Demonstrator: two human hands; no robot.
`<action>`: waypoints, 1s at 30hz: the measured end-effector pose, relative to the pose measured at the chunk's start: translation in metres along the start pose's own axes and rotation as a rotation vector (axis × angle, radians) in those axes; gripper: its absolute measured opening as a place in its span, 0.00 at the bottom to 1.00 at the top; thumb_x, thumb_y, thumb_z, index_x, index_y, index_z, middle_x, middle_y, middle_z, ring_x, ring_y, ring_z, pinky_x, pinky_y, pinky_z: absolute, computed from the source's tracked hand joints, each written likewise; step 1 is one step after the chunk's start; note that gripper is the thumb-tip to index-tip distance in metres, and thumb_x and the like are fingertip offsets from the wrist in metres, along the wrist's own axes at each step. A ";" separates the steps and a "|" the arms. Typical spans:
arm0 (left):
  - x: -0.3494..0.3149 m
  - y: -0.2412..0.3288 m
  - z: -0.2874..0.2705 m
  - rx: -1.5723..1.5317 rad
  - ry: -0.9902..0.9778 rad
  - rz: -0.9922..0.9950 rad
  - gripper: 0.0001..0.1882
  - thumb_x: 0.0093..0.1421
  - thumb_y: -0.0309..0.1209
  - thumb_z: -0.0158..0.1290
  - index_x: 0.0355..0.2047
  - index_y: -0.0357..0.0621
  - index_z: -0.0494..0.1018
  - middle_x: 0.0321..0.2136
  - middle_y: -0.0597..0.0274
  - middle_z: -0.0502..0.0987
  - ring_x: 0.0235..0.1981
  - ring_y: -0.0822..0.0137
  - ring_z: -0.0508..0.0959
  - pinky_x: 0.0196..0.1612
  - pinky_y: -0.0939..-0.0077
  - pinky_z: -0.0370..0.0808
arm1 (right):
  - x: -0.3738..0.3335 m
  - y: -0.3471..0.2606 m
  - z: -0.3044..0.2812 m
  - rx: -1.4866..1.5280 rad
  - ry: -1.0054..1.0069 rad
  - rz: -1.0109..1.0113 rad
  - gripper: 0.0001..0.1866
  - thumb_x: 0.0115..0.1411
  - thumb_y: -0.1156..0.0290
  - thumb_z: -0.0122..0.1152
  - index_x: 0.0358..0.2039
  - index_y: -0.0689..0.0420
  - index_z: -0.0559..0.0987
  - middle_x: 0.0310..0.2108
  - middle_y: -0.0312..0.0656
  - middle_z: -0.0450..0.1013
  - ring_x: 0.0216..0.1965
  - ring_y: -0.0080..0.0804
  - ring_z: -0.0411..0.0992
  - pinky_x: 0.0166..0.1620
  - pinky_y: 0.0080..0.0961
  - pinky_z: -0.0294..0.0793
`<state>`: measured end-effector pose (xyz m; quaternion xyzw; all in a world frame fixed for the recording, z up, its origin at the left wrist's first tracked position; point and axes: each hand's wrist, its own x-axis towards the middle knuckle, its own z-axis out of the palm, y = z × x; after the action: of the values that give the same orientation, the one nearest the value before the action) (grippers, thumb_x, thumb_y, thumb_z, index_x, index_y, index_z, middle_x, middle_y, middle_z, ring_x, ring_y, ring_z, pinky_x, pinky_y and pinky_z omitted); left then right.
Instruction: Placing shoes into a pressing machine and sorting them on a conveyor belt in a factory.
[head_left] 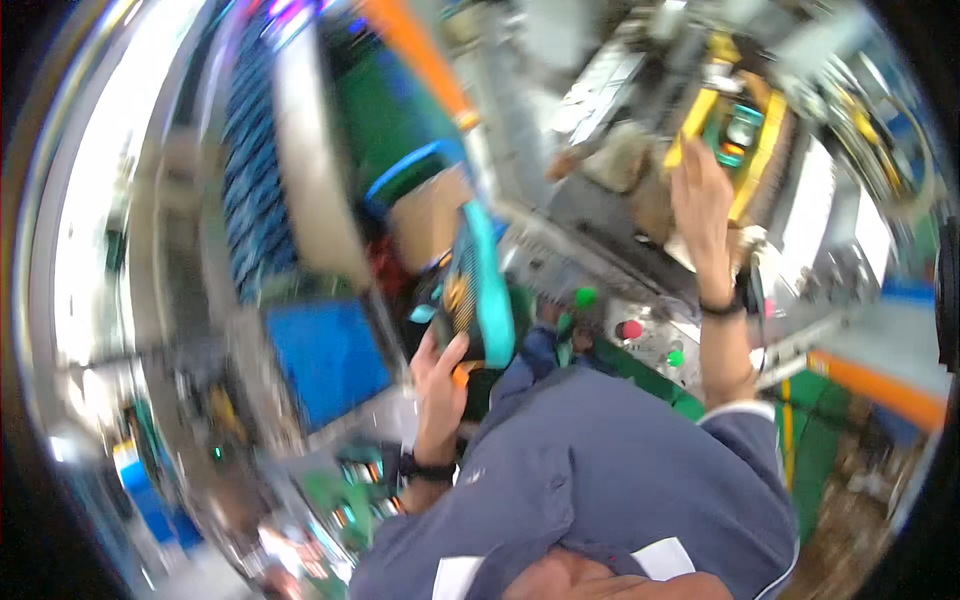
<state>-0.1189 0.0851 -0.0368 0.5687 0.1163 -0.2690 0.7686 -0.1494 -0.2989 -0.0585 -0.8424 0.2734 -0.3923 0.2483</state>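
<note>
My left hand (438, 388) is closed on a shoe (488, 300) at its lower end; the shoe has a dark mesh upper, a thick teal sole and orange parts. My right hand (703, 205) reaches forward to the right, its fingers stretched out, with nothing visible in it. Beside its fingertips stands a yellow V-shaped holder (692, 125) on a machine. Between the holder's arms sits a green, white and orange piece (740, 135), too blurred to name. Whether my right fingertips touch the holder, I cannot tell.
Green (586, 297) and red push buttons (629, 329) line the machine's front panel. At the left are a blue panel (328, 358) and a dark blue ridged strip (258, 190). An orange bar (415, 55) runs past a blue-rimmed bin (410, 165). Motion smears much of the view.
</note>
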 end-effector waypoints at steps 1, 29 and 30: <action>-0.008 -0.006 0.003 -0.035 -0.020 0.000 0.22 0.61 0.20 0.50 0.57 0.33 0.64 0.48 0.56 0.75 0.46 0.65 0.77 0.47 0.71 0.77 | -0.043 -0.023 -0.002 0.056 -0.107 -0.003 0.12 0.58 0.71 0.58 0.42 0.60 0.78 0.41 0.49 0.77 0.41 0.48 0.75 0.44 0.37 0.74; -0.124 -0.103 -0.440 -0.619 1.227 0.308 0.17 0.52 0.26 0.60 0.42 0.31 0.73 0.35 0.51 0.78 0.29 0.58 0.81 0.29 0.64 0.80 | -0.213 -0.218 0.194 0.468 -0.759 -0.300 0.14 0.63 0.74 0.55 0.48 0.62 0.75 0.43 0.44 0.75 0.42 0.31 0.73 0.46 0.26 0.72; -0.113 -0.108 -0.466 -0.621 1.249 0.306 0.17 0.50 0.27 0.61 0.40 0.35 0.73 0.33 0.54 0.78 0.30 0.61 0.80 0.28 0.64 0.79 | -0.220 -0.261 0.189 0.511 -0.788 -0.276 0.13 0.63 0.76 0.54 0.49 0.61 0.75 0.43 0.43 0.75 0.43 0.30 0.73 0.47 0.25 0.71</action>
<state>-0.2125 0.5314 -0.2216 0.3811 0.5249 0.2634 0.7140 -0.0488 0.0740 -0.1162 -0.8672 -0.0605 -0.1274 0.4776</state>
